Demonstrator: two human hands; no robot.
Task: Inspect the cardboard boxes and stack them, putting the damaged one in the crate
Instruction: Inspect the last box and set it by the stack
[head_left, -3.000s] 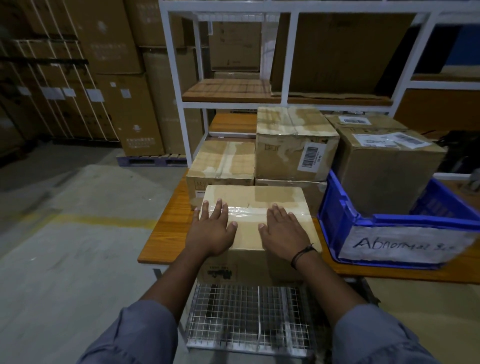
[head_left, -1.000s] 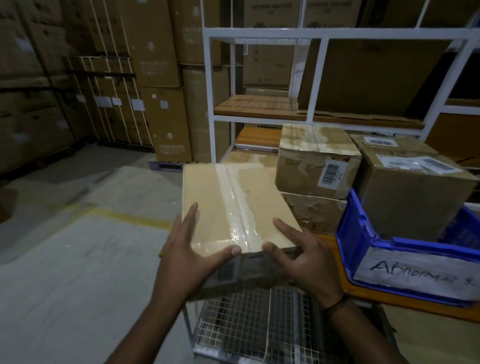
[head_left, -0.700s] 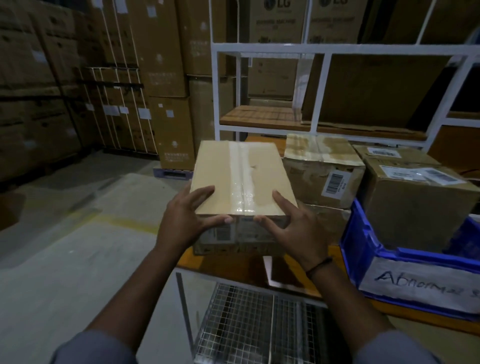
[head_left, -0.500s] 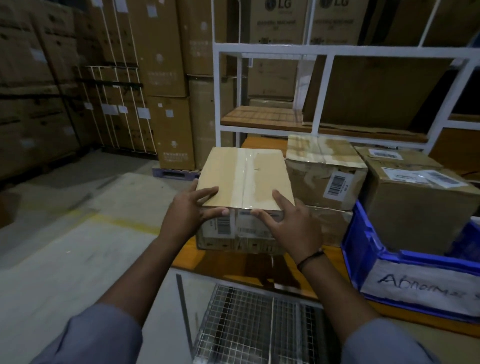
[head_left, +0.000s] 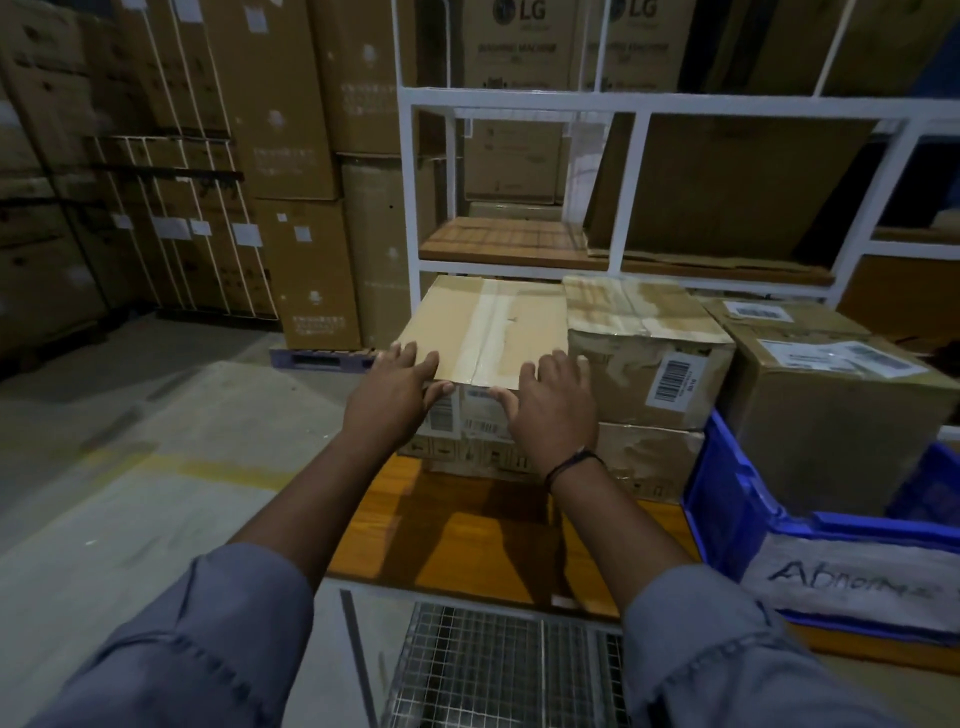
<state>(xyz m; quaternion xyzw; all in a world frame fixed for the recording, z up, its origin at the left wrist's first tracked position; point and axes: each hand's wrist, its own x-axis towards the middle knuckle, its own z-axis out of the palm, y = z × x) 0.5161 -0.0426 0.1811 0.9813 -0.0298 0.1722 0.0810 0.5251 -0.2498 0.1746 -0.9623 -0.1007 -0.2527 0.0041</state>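
A flat cardboard box (head_left: 483, 325) with clear tape along its top sits on another box (head_left: 467, 457) at the table's back left. My left hand (head_left: 389, 397) grips its front left corner and my right hand (head_left: 558, 410) its front right, fingers on the top and thumbs on the front face. Right beside it stands a crumpled box with a barcode label (head_left: 644, 358) on top of a dented box (head_left: 649, 460). The blue crate (head_left: 727, 499), labelled "Abnorm...", holds a large labelled box (head_left: 831, 410).
The orange wooden table (head_left: 467, 545) has a wire-mesh cart (head_left: 493, 670) below its front edge. A white shelving rack (head_left: 415, 208) rises just behind the boxes. Tall stacks of large cartons (head_left: 291, 156) line the left wall beyond the concrete floor.
Both hands lifted the taped box off the table's front, carried it up and away, and set it onto the back left box. The view tilted up.
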